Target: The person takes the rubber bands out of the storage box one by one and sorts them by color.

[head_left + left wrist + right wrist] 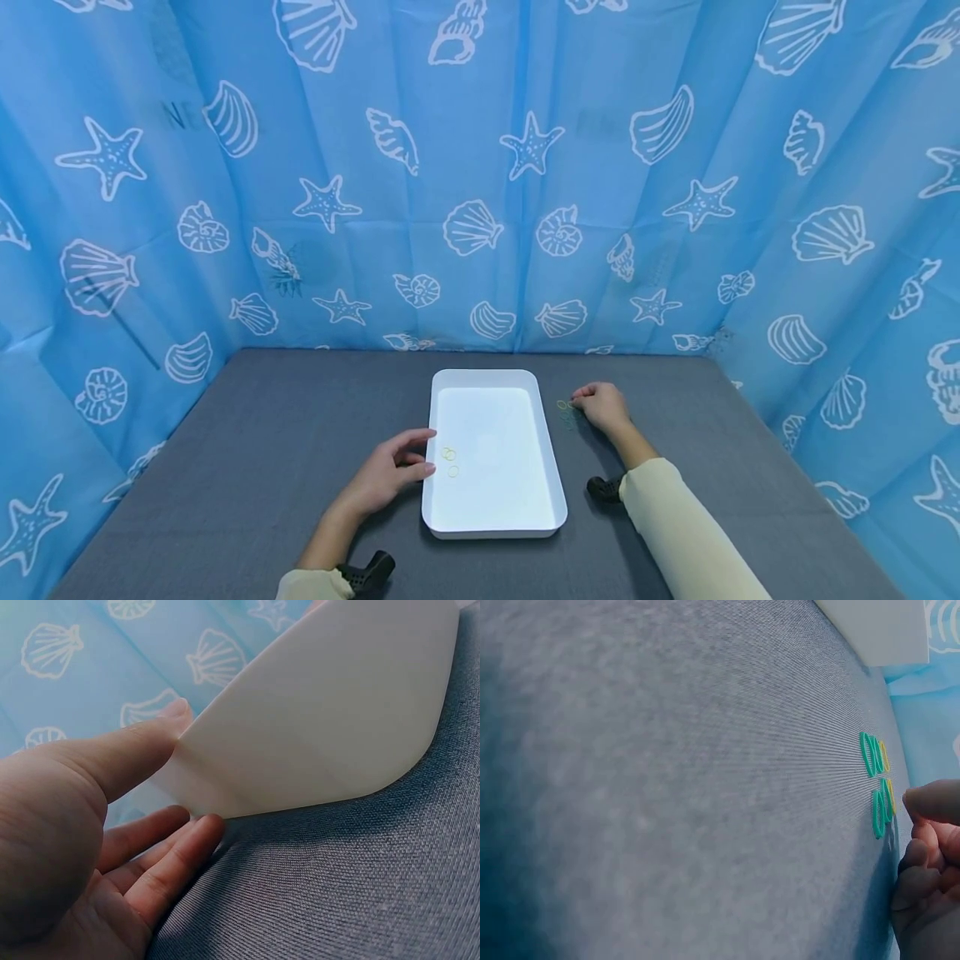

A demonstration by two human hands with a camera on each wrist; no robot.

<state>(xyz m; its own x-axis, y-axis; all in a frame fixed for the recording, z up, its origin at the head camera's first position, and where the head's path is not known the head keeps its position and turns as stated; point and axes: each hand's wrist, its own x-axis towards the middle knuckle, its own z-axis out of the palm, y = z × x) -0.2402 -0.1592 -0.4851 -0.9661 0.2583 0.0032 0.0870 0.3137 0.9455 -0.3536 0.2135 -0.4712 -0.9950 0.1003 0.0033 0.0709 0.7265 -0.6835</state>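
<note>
A white rectangular tray [495, 523] stands on the grey cloth, with 3 thin yellow rings [453, 472] lying inside near its left wall. My left hand [392, 472] is at the tray's left side. Its thumb [154, 750] touches the upper rim while the other fingertips [204, 825] rest near the foot of the outer wall. To the right of the tray, my right hand [602, 406] is low over a small group of rings, loosely bent. Green rings [878, 814] and yellow rings [885, 756] lie on the cloth right by its fingertips. No ring shows between its fingers.
Grey cloth [315, 417] covers the table around the tray. A blue curtain [480, 275] with white shells and starfish hangs along the back and both sides. Each wrist carries a black device [604, 490] beside a pale sleeve [686, 525].
</note>
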